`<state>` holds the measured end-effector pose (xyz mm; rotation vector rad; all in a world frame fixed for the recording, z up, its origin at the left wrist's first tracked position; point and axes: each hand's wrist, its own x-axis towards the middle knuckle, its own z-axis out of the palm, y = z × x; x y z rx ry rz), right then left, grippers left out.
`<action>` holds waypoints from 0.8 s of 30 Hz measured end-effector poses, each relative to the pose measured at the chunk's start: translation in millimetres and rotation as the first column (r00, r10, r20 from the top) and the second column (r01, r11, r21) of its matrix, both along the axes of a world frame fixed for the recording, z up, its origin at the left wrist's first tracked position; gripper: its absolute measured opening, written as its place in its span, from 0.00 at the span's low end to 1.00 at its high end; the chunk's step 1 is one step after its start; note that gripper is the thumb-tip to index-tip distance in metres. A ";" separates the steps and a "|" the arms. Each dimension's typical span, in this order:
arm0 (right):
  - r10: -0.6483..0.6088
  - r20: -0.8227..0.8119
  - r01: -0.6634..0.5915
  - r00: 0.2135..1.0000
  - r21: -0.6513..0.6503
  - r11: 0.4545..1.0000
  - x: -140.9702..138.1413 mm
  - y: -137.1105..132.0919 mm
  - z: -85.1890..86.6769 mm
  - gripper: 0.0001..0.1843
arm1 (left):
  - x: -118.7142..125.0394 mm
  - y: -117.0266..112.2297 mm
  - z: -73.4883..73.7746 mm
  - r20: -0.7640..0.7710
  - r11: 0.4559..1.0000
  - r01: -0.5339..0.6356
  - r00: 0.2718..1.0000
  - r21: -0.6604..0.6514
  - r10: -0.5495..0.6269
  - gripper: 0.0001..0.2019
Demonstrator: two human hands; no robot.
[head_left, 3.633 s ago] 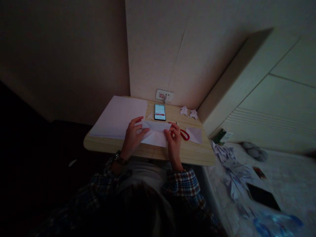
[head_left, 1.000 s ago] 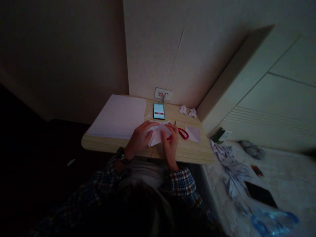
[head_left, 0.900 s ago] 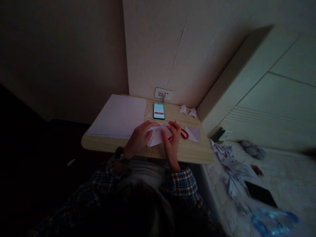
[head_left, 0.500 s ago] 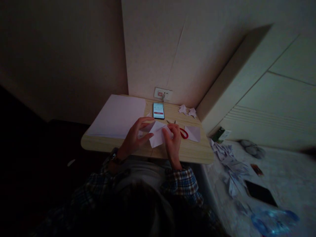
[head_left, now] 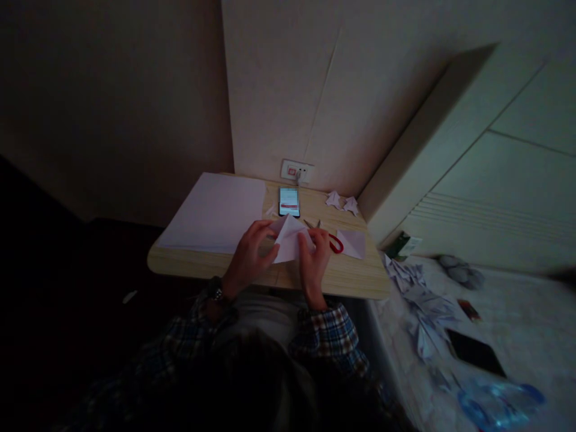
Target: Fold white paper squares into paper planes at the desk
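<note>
A folded piece of white paper point(head_left: 288, 241) is held just above the near half of the small wooden table point(head_left: 355, 282), its peak pointing away from me. My left hand point(head_left: 252, 252) grips its left side between thumb and fingers. On the right side, my right hand point(head_left: 314, 255) pinches it, thumb on the near face. Scissors with red handles point(head_left: 335, 243) lie by my right hand, partly hidden behind it. A loose piece of paper point(head_left: 353, 243) rests right of them. Beyond the folded paper lies a lit phone point(head_left: 288, 201).
A stack of white paper point(head_left: 216, 210) covers the table's left part. Two folded paper figures point(head_left: 342, 203) sit at the back right, near the wall socket point(head_left: 297, 171). On the bed point(head_left: 517, 324) are many folded papers point(head_left: 423, 300), a dark phone-like slab point(head_left: 476, 352) and a blue clear plastic item point(head_left: 501, 402).
My left hand has shifted a little right and closed in on the folded paper. The paper has tilted, its peak now higher and overlapping the phone's lower edge. My right hand has barely moved.
</note>
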<state>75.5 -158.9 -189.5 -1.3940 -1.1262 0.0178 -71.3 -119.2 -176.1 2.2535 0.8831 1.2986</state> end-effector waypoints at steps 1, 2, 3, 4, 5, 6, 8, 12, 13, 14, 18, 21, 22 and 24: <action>0.003 0.006 -0.003 1.000 -0.007 1.000 -0.4 0.2 -0.3 0.05 | 0.3 0.4 0.0 -0.004 1.000 -0.014 1.000 0.008 0.014 0.03; 0.007 0.011 -0.007 1.000 -0.014 1.000 -0.9 0.3 -0.5 0.05 | 0.5 0.9 0.2 -0.010 1.000 -0.026 1.000 0.017 0.026 0.03; 0.012 0.016 -0.011 1.000 -0.019 1.000 -1.5 0.5 -0.7 0.05 | 0.7 1.3 0.8 -0.019 0.999 -0.035 0.999 0.024 0.036 0.03; 0.017 0.021 -0.016 1.000 -0.023 1.000 -2.1 0.7 -0.9 0.05 | 0.8 1.5 1.8 -0.029 0.999 -0.042 0.999 0.029 0.043 0.03; 0.023 0.030 -0.022 0.999 -0.027 0.999 -2.8 0.9 -0.9 0.05 | 0.8 1.7 3.0 -0.040 0.998 -0.044 0.998 0.033 0.045 0.03; 0.027 0.040 -0.026 0.999 -0.028 0.999 -3.4 1.1 -0.9 0.04 | 0.9 1.5 4.5 -0.056 0.999 -0.038 0.998 0.038 0.040 0.03; 0.036 0.065 -0.034 0.997 -0.024 0.999 -4.3 1.2 -0.6 0.04 | 1.0 0.6 7.6 -0.111 0.998 -0.003 0.994 0.058 0.009 0.03; 0.035 0.096 -0.034 0.995 -0.013 0.999 -4.1 0.9 0.0 0.04 | 1.1 -3.8 12.1 -0.245 0.990 0.086 0.968 0.111 -0.057 0.09; 0.038 0.105 -0.037 0.994 -0.013 0.999 -4.0 0.8 0.0 0.04 | 1.1 -4.8 12.9 -0.257 0.990 0.089 0.965 0.113 -0.058 0.10; 0.040 0.119 -0.039 0.992 -0.010 0.999 -3.9 0.6 -0.1 0.04 | 1.0 -5.4 13.6 -0.255 0.990 0.086 0.965 0.111 -0.055 0.11; 0.045 0.214 -0.050 0.976 0.019 0.999 -5.6 -0.2 -0.7 0.04 | 1.3 -2.5 16.8 -0.176 0.994 0.056 0.984 0.097 -0.039 0.09; 0.080 0.288 -0.084 0.954 0.003 0.996 -8.1 -1.1 -1.2 0.04 | 2.0 2.7 19.5 -0.133 0.993 0.029 0.991 0.112 -0.014 0.08; 0.094 0.309 -0.097 0.946 -0.008 0.995 -8.8 -1.5 -1.3 0.04 | 2.2 4.1 20.4 -0.125 0.992 0.026 0.992 0.120 -0.011 0.08; 0.122 0.343 -0.118 0.931 -0.032 0.992 -10.1 -2.5 -1.1 0.05 | 2.6 5.7 22.0 -0.111 0.992 0.022 0.994 0.126 -0.008 0.07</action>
